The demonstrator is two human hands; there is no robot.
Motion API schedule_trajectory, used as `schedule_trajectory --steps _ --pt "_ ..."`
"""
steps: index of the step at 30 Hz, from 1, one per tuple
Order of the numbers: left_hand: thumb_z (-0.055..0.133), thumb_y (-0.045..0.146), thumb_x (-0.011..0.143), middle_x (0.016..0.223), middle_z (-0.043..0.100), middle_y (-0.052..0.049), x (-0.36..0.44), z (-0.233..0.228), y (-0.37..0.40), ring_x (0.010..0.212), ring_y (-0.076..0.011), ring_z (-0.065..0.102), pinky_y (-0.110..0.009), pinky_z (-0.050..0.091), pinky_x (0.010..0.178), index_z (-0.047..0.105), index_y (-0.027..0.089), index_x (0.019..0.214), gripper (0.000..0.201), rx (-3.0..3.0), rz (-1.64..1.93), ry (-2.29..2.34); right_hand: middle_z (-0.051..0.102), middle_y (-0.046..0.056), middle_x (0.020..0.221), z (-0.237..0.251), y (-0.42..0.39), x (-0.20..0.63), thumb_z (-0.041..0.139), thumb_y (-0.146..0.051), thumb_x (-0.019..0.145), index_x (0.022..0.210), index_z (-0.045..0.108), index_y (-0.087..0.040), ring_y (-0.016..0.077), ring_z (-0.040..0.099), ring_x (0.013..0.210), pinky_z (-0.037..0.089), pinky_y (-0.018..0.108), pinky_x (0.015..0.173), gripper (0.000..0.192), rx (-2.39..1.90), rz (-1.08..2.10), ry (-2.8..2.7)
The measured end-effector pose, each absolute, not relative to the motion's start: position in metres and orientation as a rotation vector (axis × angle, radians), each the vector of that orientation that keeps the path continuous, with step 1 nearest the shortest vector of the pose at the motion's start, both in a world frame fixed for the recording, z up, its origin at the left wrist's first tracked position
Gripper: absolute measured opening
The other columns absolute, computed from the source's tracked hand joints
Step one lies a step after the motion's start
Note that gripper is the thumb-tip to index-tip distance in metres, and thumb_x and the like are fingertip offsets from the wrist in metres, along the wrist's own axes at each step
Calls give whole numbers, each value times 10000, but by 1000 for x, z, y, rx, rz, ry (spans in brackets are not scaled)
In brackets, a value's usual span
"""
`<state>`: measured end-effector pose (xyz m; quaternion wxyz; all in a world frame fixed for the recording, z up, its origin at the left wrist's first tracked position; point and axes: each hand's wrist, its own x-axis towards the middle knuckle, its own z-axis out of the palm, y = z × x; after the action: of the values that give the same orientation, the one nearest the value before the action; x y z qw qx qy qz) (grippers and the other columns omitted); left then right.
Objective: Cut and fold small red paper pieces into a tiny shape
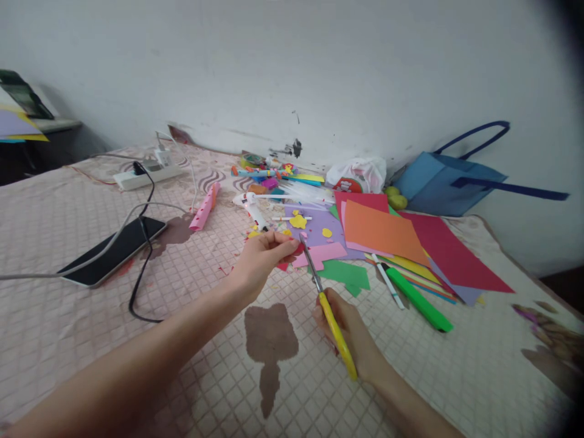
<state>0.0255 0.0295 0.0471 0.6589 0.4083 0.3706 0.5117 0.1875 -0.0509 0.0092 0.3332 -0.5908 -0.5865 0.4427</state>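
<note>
My left hand point(269, 252) pinches a small piece of red paper point(297, 248) between thumb and fingertips. In my right hand point(349, 325) is a pair of scissors point(335, 325) with yellow handles, its blades pointing up and away from me. The blade tips reach the edge of the red paper. Whether the blades are parted is hard to make out. Just beyond my hands lie a purple sheet point(319, 222) with yellow cut-outs point(298, 221), pink strips point(326, 252) and green paper scraps point(349, 275). A white glue gun point(253, 210) rests behind my left hand.
Stacked coloured sheets point(383, 231), a white pen point(387, 281) and a green marker point(418, 299) lie to the right. A blue bag point(449, 179) stands by the wall. On the left are a tablet-like black device point(116, 250), cables and a power strip point(148, 175).
</note>
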Motion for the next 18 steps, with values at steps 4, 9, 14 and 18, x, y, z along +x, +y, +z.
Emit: schedule_trajectory --steps 4,9,14,18 --pt "722 239 687 707 664 -42 25 47 29 678 -127 618 -271 482 703 613 115 683 165 918 1163 842 383 -72 485 13 -51 185 514 -473 801 657 392 -233 94 342 389 308 213 374 305 -1556 1146 -1528" --pt "730 246 676 707 660 -36 24 47 32 656 -117 609 -275 478 703 601 126 676 176 900 1148 845 361 -79 461 12 -47 189 538 -496 774 673 422 -232 109 379 399 333 224 393 305 -1555 1099 -1544" --pt "731 278 685 725 665 -45 24 34 31 658 -110 600 -244 459 650 598 128 689 200 905 1031 853 519 -18 579 7 -24 226 511 -518 777 732 496 -206 149 502 508 394 261 481 316 -1697 743 -1591" --pt "745 281 670 747 654 -36 28 18 24 608 -88 576 -201 418 550 580 134 699 224 875 901 829 652 54 715 1 -3 269 558 -516 739 959 597 -200 232 604 620 393 300 525 387 -2143 194 -1697"
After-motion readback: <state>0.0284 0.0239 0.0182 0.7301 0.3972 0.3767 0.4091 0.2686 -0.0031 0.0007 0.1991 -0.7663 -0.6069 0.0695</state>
